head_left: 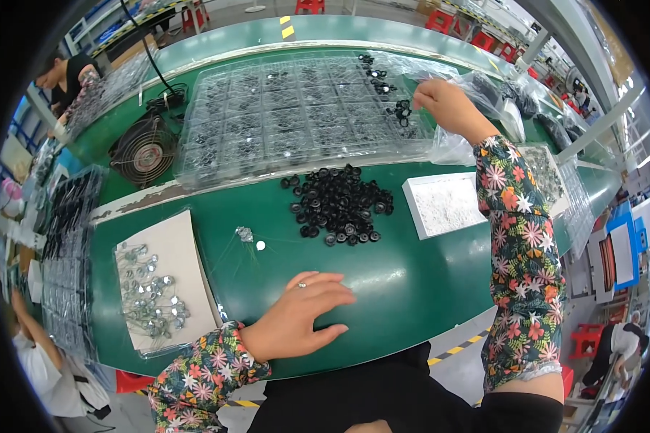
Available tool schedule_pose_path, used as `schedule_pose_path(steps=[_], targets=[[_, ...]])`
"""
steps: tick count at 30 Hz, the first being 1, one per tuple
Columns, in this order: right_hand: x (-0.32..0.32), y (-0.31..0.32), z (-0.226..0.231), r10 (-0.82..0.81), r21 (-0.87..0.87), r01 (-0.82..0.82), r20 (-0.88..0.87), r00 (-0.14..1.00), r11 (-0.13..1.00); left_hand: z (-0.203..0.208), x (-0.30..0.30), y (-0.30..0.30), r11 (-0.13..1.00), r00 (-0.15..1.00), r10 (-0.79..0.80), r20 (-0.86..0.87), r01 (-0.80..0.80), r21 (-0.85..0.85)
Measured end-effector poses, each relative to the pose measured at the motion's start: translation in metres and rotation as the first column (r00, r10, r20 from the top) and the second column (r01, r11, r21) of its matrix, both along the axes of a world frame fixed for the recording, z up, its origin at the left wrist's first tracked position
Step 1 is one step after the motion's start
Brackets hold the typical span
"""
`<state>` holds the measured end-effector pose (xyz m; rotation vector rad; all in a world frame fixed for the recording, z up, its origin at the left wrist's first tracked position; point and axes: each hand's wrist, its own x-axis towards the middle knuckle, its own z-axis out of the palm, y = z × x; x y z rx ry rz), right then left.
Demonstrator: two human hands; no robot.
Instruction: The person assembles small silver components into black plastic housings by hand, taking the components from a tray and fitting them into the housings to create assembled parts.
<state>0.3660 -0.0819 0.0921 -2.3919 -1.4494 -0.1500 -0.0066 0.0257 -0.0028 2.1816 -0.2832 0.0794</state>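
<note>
My left hand [300, 317] hovers over the near edge of the green table [412, 281], fingers spread and nothing in them. Out over the right end of a clear compartment tray stack [267, 126], my right hand [446, 105] has its fingers curled together. Whatever they may hold is too small to make out. Beside those fingertips lie black round parts [401, 112] in the tray. A heap of small black round parts [343, 198] sits mid-table. Nearer my left hand are a few silver discs with thin wires [244, 234] and a white disc [260, 245].
On the left, a pale board [201, 281] bears several silver discs with wires. A white box [410, 198] of small white pieces stands under my right forearm. A fan [144, 151] stands left of the trays; plastic bags [477, 94] lie right. Another person [72, 79] works far left.
</note>
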Motion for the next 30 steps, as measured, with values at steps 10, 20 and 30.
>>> schedule_pose_path(steps=[10,20,30], targets=[[0.011,-0.023,-0.024,0.170,-0.044,-0.169,0.003,0.986,0.985,-0.004,0.000,0.000,1.000,1.000,0.011,0.021,-0.011,0.016],[0.012,-0.031,-0.026,0.003,-0.169,0.063,0.363,0.932,0.984,-0.004,0.001,0.000,1.000,0.999,0.017,0.030,-0.018,0.014],[-0.019,-0.021,-0.026,0.013,-0.217,0.109,0.497,0.868,0.970,-0.009,-0.001,-0.001,1.000,0.999,0.017,0.037,-0.017,0.004]])
